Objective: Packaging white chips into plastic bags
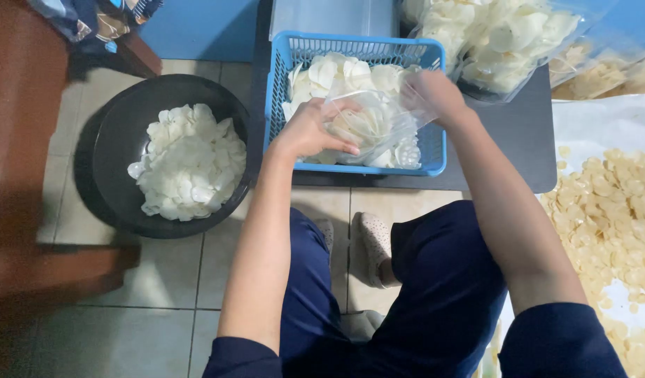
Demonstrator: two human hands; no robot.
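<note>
Head view looks down past dark blue trousers and a foot in a pale perforated shoe (373, 245) on the tiled floor (126, 336). Beyond the knees, both hands work over a blue plastic basket (434, 150) that sits on a dark grey counter (504, 147). The left hand (315, 129) has its fingers closed on the near side of a clear plastic bag (378, 133) of white chips (368, 126); the right hand (434, 91) pinches the bag's far upper edge. The bag rests inside the basket on top of loose white chips (336, 73).

By the look of it, the step in hand is filling or gathering the bag's mouth. The next move calls for keeping the opening upright and held on both sides, since the thin film could sag and spill brittle chips.

Left of the basket, on the floor, a black round basin (119, 140) holds more white chips (189, 161), just beside the counter's edge. To the right lies a spread of yellowish chips (609, 210) on a pale sheet. Farther back, filled clear bags (504, 38) crowd the counter's rear, so room is tight there. A brown wooden piece (21, 140) bounds the left. Open room lies mostly over the floor between basin and knees.
</note>
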